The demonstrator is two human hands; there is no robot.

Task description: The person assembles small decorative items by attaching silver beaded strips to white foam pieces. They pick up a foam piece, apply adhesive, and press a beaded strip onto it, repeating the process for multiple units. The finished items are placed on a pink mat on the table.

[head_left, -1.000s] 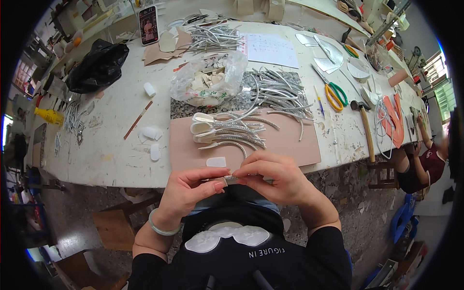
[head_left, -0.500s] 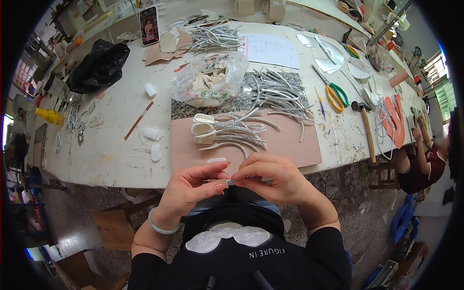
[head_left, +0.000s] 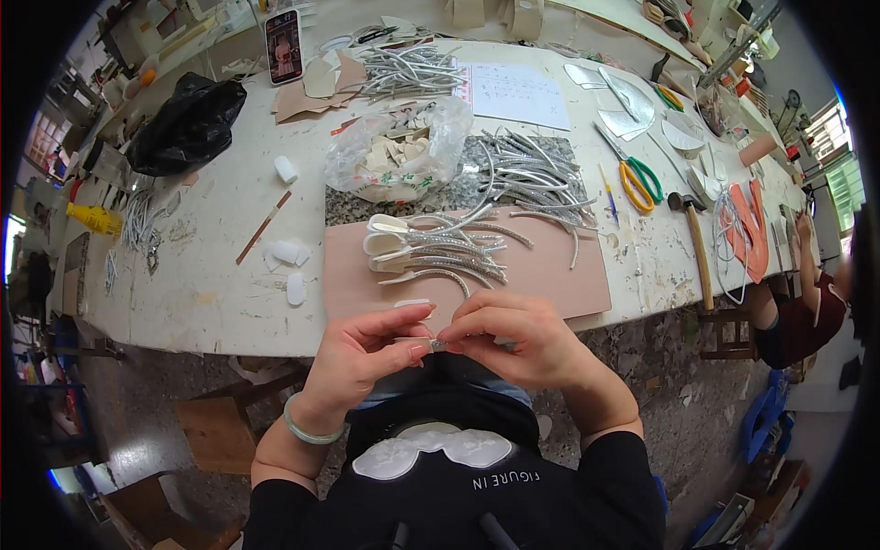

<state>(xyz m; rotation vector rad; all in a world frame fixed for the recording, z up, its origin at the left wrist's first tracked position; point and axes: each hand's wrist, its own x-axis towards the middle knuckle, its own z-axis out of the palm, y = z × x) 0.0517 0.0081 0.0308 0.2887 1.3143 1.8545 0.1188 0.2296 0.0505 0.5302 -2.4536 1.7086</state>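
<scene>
My left hand (head_left: 359, 359) pinches a small pale strip (head_left: 414, 341) between thumb and fingers, just off the table's near edge. The fingertips of my right hand (head_left: 522, 341) close on the strip's silvery end and meet the left thumb. Most of the piece is hidden by my fingers. Just beyond my hands, several silver straps (head_left: 472, 261) with looped cream tabs (head_left: 390, 242) lie on a pinkish-beige sheet (head_left: 559, 280). A small white piece (head_left: 412, 302) lies by my left fingertips.
Behind the sheet, a clear plastic bag (head_left: 440, 170) of beige scraps and more silver straps (head_left: 541, 174) rest on a granite slab (head_left: 353, 213). To the right lie scissors (head_left: 639, 186) and a hammer (head_left: 697, 247). A phone (head_left: 284, 50) stands at the back. Another person (head_left: 816, 302) sits far right.
My hands stay nearly in place; the held strip has tilted slightly between my fingers. At far right the other person's arms have shifted.
</scene>
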